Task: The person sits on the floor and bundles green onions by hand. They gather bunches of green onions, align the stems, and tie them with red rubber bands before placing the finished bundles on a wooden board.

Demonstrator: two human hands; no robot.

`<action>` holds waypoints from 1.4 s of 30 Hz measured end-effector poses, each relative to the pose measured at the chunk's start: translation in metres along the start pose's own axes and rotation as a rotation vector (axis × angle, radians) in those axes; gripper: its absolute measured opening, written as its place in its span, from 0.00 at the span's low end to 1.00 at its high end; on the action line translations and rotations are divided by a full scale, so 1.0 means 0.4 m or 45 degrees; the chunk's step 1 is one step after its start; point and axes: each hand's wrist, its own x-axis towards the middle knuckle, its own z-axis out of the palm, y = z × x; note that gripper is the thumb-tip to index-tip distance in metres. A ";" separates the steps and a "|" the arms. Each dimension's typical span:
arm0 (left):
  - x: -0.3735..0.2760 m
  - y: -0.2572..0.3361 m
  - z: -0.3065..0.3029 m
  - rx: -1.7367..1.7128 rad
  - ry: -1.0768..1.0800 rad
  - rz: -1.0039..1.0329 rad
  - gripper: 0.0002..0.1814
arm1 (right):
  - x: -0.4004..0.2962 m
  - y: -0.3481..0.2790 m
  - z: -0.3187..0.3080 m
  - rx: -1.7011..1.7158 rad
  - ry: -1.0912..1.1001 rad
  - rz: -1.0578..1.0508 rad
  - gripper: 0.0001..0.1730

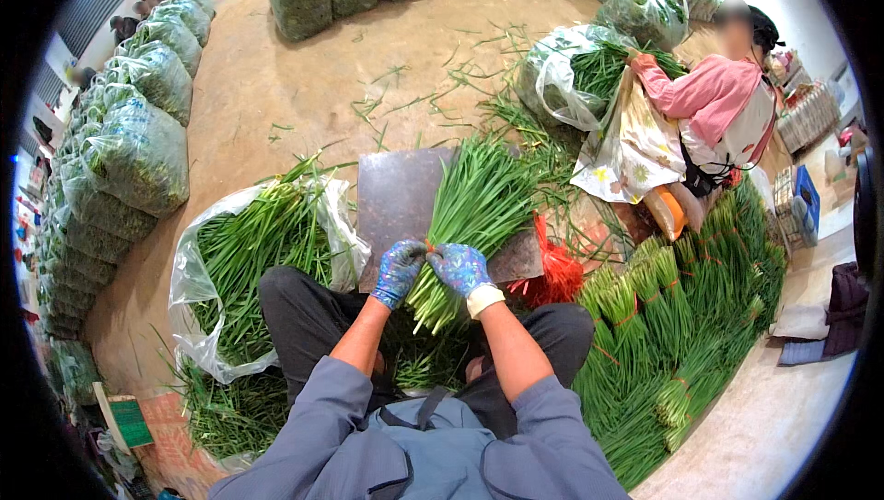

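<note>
A bundle of long green leafy stalks, possibly garlic chives, [480, 199] lies over a dark square board [397, 189], its pale stem ends towards me. Both my hands wear blue patterned gloves. My left hand [400, 272] closes on the bundle's left side, near its stem end. From the right, my right hand [461, 269] grips the same bundle. A bit of red tie shows between the hands; how it is fastened is hidden. Just right of the board hangs a bunch of red ties [556, 268].
An opened plastic bag of loose stalks [266, 244] stands at my left. Tied bundles [649, 300] are piled at my right. A co-worker in pink sleeves [711, 99] sits at the upper right beside another bag [552, 79]. Filled bags [138, 148] line the left side.
</note>
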 end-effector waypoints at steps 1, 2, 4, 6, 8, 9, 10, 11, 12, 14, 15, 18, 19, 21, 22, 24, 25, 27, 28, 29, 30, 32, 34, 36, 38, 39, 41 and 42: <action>0.001 0.009 -0.003 -0.156 -0.001 -0.092 0.08 | -0.002 0.000 0.002 0.029 0.038 -0.013 0.22; 0.002 0.018 -0.001 -0.284 0.016 -0.218 0.08 | -0.004 -0.001 0.004 0.061 0.080 -0.016 0.22; 0.007 0.034 -0.010 -0.346 0.002 -0.326 0.09 | -0.007 -0.003 0.008 0.057 0.119 0.007 0.21; 0.012 0.043 -0.023 -0.208 -0.057 -0.252 0.11 | -0.008 -0.006 0.010 0.075 0.116 0.003 0.21; 0.018 0.049 -0.033 -0.158 -0.114 -0.375 0.15 | -0.008 -0.010 0.012 0.054 0.105 0.005 0.21; 0.025 0.050 -0.037 -0.090 -0.126 -0.420 0.16 | -0.007 -0.012 0.012 0.022 0.104 0.013 0.21; 0.025 0.053 -0.032 -0.101 -0.110 -0.410 0.16 | -0.006 -0.014 0.012 -0.008 0.103 0.029 0.21; 0.029 0.057 -0.028 -0.172 -0.096 -0.463 0.16 | -0.005 -0.016 0.011 0.007 0.105 0.028 0.21; 0.030 0.061 -0.021 -0.208 -0.069 -0.514 0.15 | -0.005 -0.017 0.011 0.026 0.104 0.034 0.21; 0.035 0.074 -0.010 -0.344 -0.055 -0.598 0.15 | -0.009 -0.015 0.011 0.036 0.114 0.026 0.21; 0.037 0.080 -0.008 -0.311 -0.021 -0.605 0.15 | -0.009 -0.013 0.011 0.020 0.115 -0.001 0.20; 0.037 0.100 -0.013 -0.147 0.010 -0.593 0.16 | -0.030 0.001 0.013 0.080 0.237 -0.065 0.18; 0.033 0.108 -0.019 -0.039 0.056 -0.475 0.16 | -0.036 0.005 0.014 0.082 0.273 -0.045 0.17; 0.036 0.127 -0.015 -0.117 0.132 -0.525 0.13 | -0.060 0.010 0.019 0.123 0.357 -0.024 0.16; 0.036 0.141 -0.010 -0.046 0.172 -0.388 0.09 | -0.065 0.012 0.019 0.194 0.356 -0.011 0.17; 0.028 0.183 0.015 0.199 0.251 -0.046 0.03 | -0.072 0.011 0.018 0.296 0.292 0.080 0.18; 0.030 0.208 0.027 0.291 0.212 0.274 0.02 | -0.079 0.011 0.019 0.353 0.396 0.047 0.18; 0.027 0.262 0.039 0.522 0.129 0.710 0.02 | -0.078 0.013 0.021 0.451 0.506 0.040 0.20; 0.031 0.285 0.038 0.433 0.180 0.754 0.04 | -0.075 0.015 0.024 0.456 0.574 0.023 0.20; 0.039 0.302 0.040 0.419 0.156 0.775 0.04 | -0.072 0.021 0.029 0.462 0.627 -0.010 0.20; 0.042 0.312 0.038 0.428 0.146 0.764 0.05 | -0.074 0.026 0.038 0.476 0.692 -0.101 0.20; 0.038 0.309 0.029 0.461 0.192 0.724 0.05 | -0.068 0.040 0.057 0.751 0.520 -0.112 0.16; 0.019 0.272 0.028 0.512 0.244 0.666 0.04 | -0.063 0.063 0.074 0.825 0.411 -0.085 0.15; 0.006 0.209 0.015 0.342 0.233 0.334 0.05 | -0.055 0.079 0.089 0.617 0.372 0.018 0.14; 0.011 0.143 -0.005 -0.065 0.180 -0.340 0.07 | -0.054 0.092 0.094 0.831 0.385 0.080 0.16; 0.015 0.114 -0.046 -0.091 0.290 -0.301 0.10 | -0.057 0.095 0.092 1.012 0.313 0.210 0.18; 0.033 0.081 -0.154 -0.125 0.455 -0.371 0.15 | -0.064 0.096 0.079 1.309 0.209 0.377 0.20; 0.026 0.081 -0.187 -0.158 0.371 -0.402 0.19 | -0.069 0.092 0.070 1.390 0.198 0.383 0.19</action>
